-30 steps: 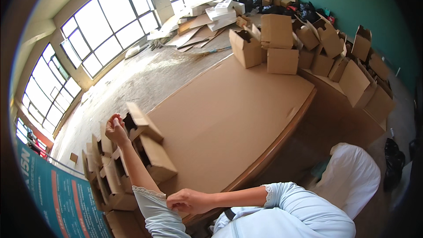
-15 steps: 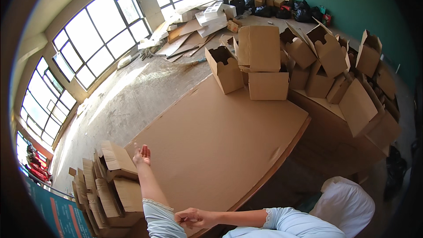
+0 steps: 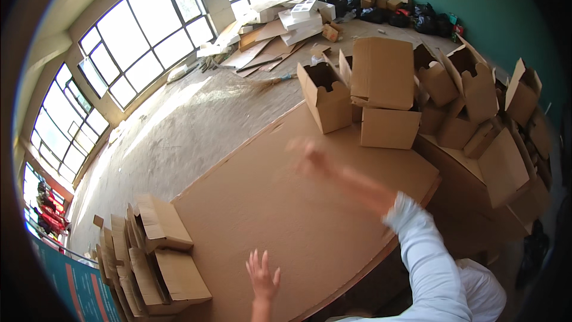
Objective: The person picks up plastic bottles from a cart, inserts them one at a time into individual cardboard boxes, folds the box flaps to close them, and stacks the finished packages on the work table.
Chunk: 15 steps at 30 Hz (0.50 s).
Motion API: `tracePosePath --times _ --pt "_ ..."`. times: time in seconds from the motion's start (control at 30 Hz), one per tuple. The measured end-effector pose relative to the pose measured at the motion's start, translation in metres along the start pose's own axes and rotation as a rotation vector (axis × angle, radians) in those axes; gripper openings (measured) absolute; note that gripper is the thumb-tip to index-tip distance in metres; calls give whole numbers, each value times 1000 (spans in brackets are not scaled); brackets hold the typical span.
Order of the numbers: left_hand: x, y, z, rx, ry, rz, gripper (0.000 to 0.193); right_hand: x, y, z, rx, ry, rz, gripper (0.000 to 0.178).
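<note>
My left hand is open above the near part of a large flat cardboard sheet, fingers spread and holding nothing. Farther out, my right hand reaches across the same sheet, smeared by motion, so its fingers cannot be made out. Beyond it, an open-topped cardboard box and a pair of stacked cardboard boxes stand at the sheet's far end. To the left of my left hand, a stack of folded cardboard boxes leans along the sheet's near left side.
A heap of open cardboard boxes fills the right side. White foam pieces and boards are piled by the windows. Black bags line the green wall. A broom lies on the concrete floor.
My right hand has left my left sleeve and swung far out over the sheet. My left hand has drawn back, nearer and to the right. The view has shifted slightly.
</note>
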<state>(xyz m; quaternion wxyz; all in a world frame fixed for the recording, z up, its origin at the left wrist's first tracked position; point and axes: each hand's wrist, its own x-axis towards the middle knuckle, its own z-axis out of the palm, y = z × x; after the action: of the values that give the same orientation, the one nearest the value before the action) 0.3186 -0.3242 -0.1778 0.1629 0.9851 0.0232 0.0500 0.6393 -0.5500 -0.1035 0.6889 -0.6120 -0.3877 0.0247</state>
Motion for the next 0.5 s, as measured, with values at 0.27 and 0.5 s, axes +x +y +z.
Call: tracePosePath --times 0.27,0.5 --pt "-133 -6 13 -96 266 -272 56 137 81 -154 -970 665 154 73" --pt "-127 -5 9 -109 352 -249 48 128 163 -230 -1110 486 33 26"
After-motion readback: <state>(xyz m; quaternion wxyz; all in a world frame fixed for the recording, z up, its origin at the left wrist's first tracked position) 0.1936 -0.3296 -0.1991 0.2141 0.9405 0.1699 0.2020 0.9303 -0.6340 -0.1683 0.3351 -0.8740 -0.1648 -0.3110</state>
